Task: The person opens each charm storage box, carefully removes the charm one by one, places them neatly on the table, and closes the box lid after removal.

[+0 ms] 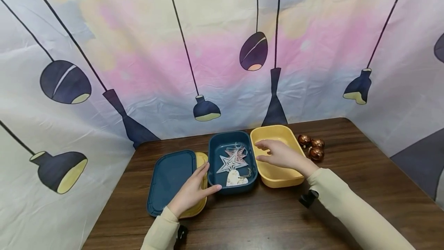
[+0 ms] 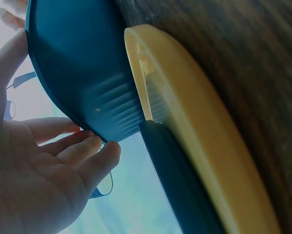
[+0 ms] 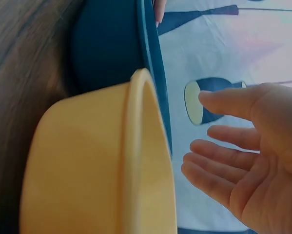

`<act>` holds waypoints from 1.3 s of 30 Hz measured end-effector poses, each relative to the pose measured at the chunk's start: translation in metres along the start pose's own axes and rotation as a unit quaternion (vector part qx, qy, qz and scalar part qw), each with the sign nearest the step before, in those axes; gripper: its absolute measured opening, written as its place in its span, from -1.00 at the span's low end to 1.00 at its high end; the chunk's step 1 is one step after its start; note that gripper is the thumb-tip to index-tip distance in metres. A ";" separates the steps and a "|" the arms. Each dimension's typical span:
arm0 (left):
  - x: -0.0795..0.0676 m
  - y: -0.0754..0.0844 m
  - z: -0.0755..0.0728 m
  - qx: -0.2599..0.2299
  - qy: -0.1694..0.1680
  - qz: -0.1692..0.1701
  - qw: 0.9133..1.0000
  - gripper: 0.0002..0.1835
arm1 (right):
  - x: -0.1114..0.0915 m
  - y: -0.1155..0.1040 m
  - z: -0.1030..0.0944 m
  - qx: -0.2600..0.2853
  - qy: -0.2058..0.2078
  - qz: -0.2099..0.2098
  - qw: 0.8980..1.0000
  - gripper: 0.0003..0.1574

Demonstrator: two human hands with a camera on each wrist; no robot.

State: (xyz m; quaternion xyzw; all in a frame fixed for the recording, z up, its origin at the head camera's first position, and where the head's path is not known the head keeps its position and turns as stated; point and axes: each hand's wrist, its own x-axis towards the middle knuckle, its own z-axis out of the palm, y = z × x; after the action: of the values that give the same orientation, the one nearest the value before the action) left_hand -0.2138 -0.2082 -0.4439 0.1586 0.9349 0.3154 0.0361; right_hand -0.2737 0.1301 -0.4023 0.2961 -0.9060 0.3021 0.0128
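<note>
The left hand (image 1: 192, 192) was at the near left corner of the blue box (image 1: 216, 150), thumb and fingers spread wide: the thumb lay at the near rim and the fingers along the left rim, touching it. It gripped nothing. The right hand (image 1: 279, 156) hung over the yellow box (image 1: 281, 176), its thumb and fingers well apart with nothing between them; its fingertips pointed left, towards the rim beside the blue box.

The two boxes stood side by side on the table (image 1: 253, 219), the blue one left and the yellow one right. In the blue box lay a white star (image 1: 229, 164), a pink star (image 1: 240, 154) partly under it on the far side, and a white tag (image 1: 236, 179) with a cord at the near end. The tag's full shape could not be told.

Copper balls (image 1: 316, 153) sat in a cluster to the right of the yellow box, towards its far end. Left of the blue box lay the blue lid (image 1: 173, 176), overlapping the yellow lid (image 1: 198, 208), which showed along its right side. A cloth (image 1: 225, 68) printed with dark lamps hung behind the table's far edge.
</note>
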 end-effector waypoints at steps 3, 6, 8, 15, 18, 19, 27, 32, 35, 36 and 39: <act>0.000 0.001 0.000 0.000 0.001 0.003 1.000 0.05 | 0.010 -0.007 -0.001 0.009 -0.024 0.012 1.000 -0.37; 0.001 0.002 0.000 0.003 0.001 0.005 1.000 0.05 | 0.020 -0.014 -0.002 0.018 -0.058 0.019 0.998 -0.36; 0.000 0.003 0.000 0.003 0.001 0.003 1.000 0.05 | 0.026 -0.018 -0.003 0.021 -0.080 0.023 0.996 -0.36; -0.001 0.001 -0.001 0.004 0.001 -0.003 1.000 0.03 | 0.045 -0.031 0.004 0.004 -0.152 0.029 0.988 -0.38; -0.001 0.001 -0.001 0.003 0.003 -0.001 1.000 0.03 | 0.051 -0.036 0.006 -0.005 -0.174 0.034 0.984 -0.36; -0.001 0.001 -0.001 0.003 0.003 0.000 1.000 0.03 | 0.053 -0.037 0.007 -0.007 -0.180 0.036 0.983 -0.35; 0.000 0.002 0.001 0.003 0.002 0.001 1.000 0.04 | 0.067 -0.039 0.021 -0.044 -0.219 0.043 0.974 -0.44; 0.000 -0.001 0.003 0.005 0.000 0.004 1.000 0.05 | 0.069 -0.041 0.035 -0.064 -0.255 0.040 0.964 -0.42; 0.000 0.000 0.002 0.005 0.002 0.005 1.000 0.04 | 0.069 -0.044 0.041 -0.080 -0.262 0.030 0.961 -0.46; 0.000 0.000 0.002 0.005 0.002 0.005 1.000 0.03 | 0.069 -0.044 0.042 -0.089 -0.263 0.028 0.960 -0.48; 0.000 0.000 0.001 0.005 0.003 0.004 1.000 0.01 | 0.070 -0.046 0.043 -0.103 -0.263 0.024 0.959 -0.63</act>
State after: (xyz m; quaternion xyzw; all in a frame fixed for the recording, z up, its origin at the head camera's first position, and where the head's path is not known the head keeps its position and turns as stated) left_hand -0.2137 -0.2070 -0.4448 0.1620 0.9359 0.3113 0.0312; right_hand -0.3000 0.0393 -0.3985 0.3407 -0.9104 0.1192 -0.2025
